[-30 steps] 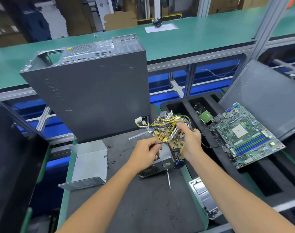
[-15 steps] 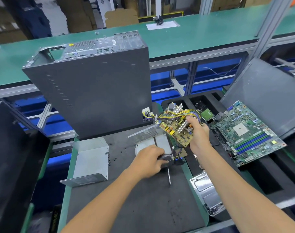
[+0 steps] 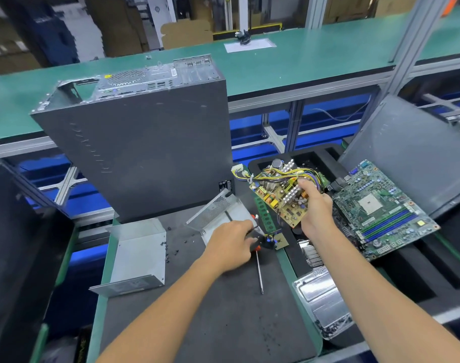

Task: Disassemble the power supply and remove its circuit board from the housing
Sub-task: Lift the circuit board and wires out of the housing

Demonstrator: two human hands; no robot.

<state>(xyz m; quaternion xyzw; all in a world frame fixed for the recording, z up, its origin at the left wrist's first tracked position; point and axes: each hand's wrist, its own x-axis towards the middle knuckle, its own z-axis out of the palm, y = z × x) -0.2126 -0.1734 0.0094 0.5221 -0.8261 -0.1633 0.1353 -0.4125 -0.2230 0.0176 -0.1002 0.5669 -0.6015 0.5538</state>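
Note:
My right hand grips the yellow-brown circuit board with its bundle of yellow and black wires, held in the air above the black foam tray's left edge. The power supply's open metal housing lies on the dark mat. At its near right corner my left hand curls round a black socket part wired to a small board. The housing's cover lies to the left.
A grey PC case stands behind the mat. A screwdriver and loose screws lie on the mat. To the right, a black foam tray carries a motherboard; a RAM stick, heat sink and clear screw tray lie nearby.
My right hand has lifted the circuit board out of the housing and carried it up and to the right. The housing now lies on the mat, with my left hand at its near corner.

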